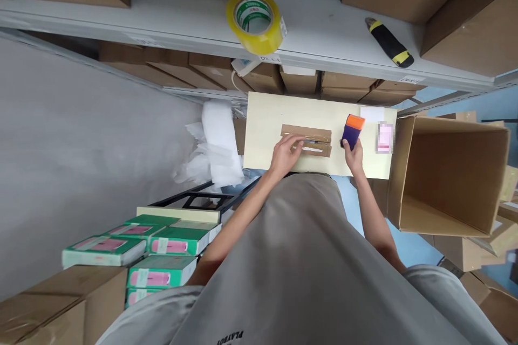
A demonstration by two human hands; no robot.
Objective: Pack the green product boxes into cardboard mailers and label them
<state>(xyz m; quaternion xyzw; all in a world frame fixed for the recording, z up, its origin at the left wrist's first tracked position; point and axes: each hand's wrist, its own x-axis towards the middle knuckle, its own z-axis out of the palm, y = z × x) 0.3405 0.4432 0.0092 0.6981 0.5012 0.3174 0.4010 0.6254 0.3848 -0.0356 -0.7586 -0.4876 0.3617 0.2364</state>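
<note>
Purple box (352, 132) in right hand (354, 158) — carton (314, 133) under left hand (285, 154).

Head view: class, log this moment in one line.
left hand: at cardboard box | right hand: holding purple-orange box | yellow tape: on shelf

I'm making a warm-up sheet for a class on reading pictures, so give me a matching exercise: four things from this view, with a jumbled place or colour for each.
Things:
1. Tape roll
2. Utility knife
3. Small box
4. Brown cardboard package

Places and colours:
A. Held in the right hand
B. Black and yellow, on the shelf
C. On the table, under the fingers of the left hand
D. Yellow all round its outside, with green and white inside its ring

Right pairs: 1-D, 2-B, 3-A, 4-C
</note>
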